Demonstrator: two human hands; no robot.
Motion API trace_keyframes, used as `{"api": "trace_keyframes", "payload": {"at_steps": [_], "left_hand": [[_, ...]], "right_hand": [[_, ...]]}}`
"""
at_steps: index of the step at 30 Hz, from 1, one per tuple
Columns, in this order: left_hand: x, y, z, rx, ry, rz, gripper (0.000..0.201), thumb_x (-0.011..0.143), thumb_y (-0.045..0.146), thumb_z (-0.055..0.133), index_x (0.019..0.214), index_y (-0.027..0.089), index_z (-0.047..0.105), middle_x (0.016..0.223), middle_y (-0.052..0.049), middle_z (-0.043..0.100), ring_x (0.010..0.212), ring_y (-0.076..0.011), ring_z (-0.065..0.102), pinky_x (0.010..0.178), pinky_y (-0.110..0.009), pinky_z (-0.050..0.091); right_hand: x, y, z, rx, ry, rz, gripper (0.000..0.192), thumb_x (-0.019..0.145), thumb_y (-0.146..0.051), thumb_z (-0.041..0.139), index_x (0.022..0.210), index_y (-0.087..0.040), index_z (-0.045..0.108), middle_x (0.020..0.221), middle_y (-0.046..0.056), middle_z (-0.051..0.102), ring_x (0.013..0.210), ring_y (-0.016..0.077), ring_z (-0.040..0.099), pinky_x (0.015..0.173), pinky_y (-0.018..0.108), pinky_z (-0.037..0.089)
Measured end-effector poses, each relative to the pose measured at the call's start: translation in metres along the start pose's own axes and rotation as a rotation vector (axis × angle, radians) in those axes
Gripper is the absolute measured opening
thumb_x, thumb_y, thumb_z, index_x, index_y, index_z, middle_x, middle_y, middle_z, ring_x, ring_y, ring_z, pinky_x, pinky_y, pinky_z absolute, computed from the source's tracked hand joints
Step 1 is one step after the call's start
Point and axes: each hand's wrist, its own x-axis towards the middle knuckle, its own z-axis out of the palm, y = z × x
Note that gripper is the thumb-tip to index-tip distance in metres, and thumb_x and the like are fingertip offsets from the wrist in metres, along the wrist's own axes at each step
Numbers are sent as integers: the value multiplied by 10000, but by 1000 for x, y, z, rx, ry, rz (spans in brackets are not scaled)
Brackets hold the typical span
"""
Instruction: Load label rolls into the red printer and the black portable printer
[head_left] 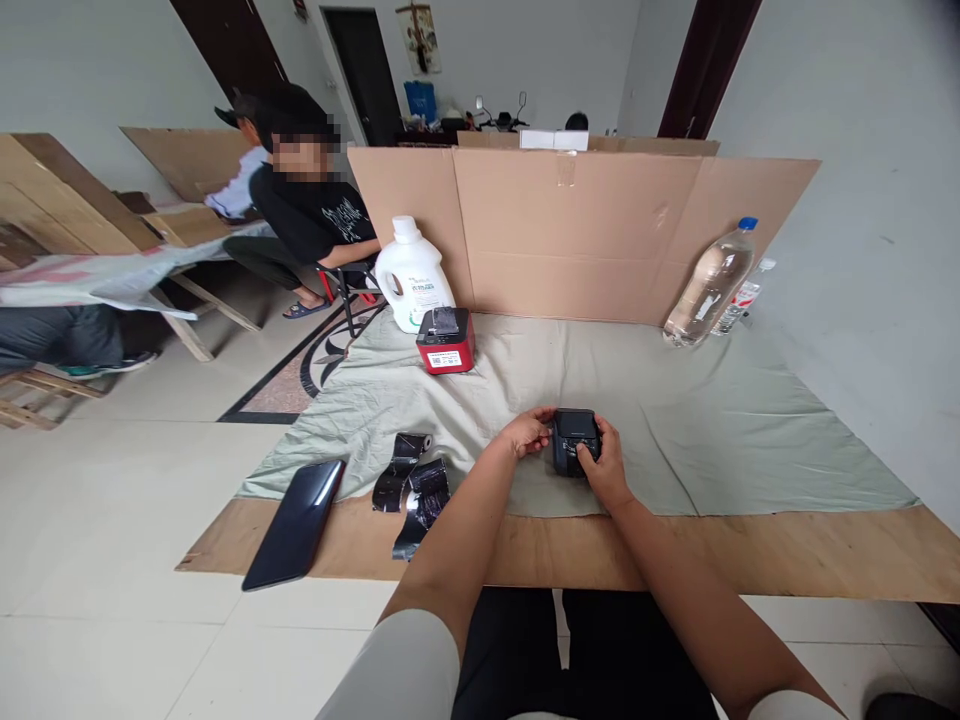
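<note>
Black box-shaped device (575, 438) sat on the pale green cloth (675, 420) near the table's front edge, held between both of the person's hands. The left hand (529, 432) touched its left side, fingers curled against the casing, while the right hand (604, 463) wrapped the right side and front, thumb pressed on the top face; both hands were closed onto the device rather than spread. Off to the left, well apart from the hands, crumpled black film pieces (414, 490) lay at the cloth's edge, and a dark phone (295, 522) rested just beside them on the bare wooden board (750, 550). Farther back stood a red box (446, 341) with a white detergent jug (412, 274) just behind it. A clear water bottle (709, 283) leaned against the cardboard screen (585, 230) at the far right. Beyond the screen's left end, a person in a black shirt (315, 215) sat on a stool.
</note>
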Motion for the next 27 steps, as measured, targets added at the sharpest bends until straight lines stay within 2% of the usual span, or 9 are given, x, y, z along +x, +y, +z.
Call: {"api": "trace_keyframes", "payload": {"at_steps": [6,11,16,21,24,27], "left_hand": [[0,1,6,34,82,9,722,657,-41,527,1315,256,518,1431,-81,483,406,34,440,335,-133,255],[-3,-1,6,24,97,21,668,647,-42,531,1262,219,543,1445,-77,477,419,27,462,334,-134,284],[-5,1,7,27,91,9,658,631,-45,524,1245,191,549,1441,-82,484,412,27,450,327,-136,296],[-5,2,9,56,113,12,657,646,-32,538,1262,195,553,1422,-82,501,406,34,430,322,-131,282],[-6,2,9,75,118,24,660,660,-26,539,1277,207,553,1403,-73,522,399,36,411,319,-127,263],[-8,1,10,91,108,34,671,673,-22,531,1298,220,546,1422,-74,506,414,30,435,333,-126,286]], "right_hand": [[-2,-3,1,-33,12,66,624,812,-360,504,1382,-166,342,1322,168,469,1221,269,471,1066,506,380],[-4,-7,-3,56,28,204,550,814,-421,521,1291,-156,451,1239,165,530,1147,259,523,1018,482,427],[-2,-10,-6,43,-30,107,512,832,-450,500,1279,-201,524,1347,140,474,1259,261,451,1094,491,352],[-1,-3,-5,98,-46,155,686,822,-389,493,1450,-176,315,1386,149,484,1247,266,469,1073,513,371],[-2,1,-5,65,-89,155,690,789,-348,506,1442,-204,338,1411,128,476,1240,282,465,1066,531,368],[-3,2,-4,52,-59,165,676,768,-339,508,1411,-176,375,1379,146,496,1230,287,472,1057,524,380]]}}
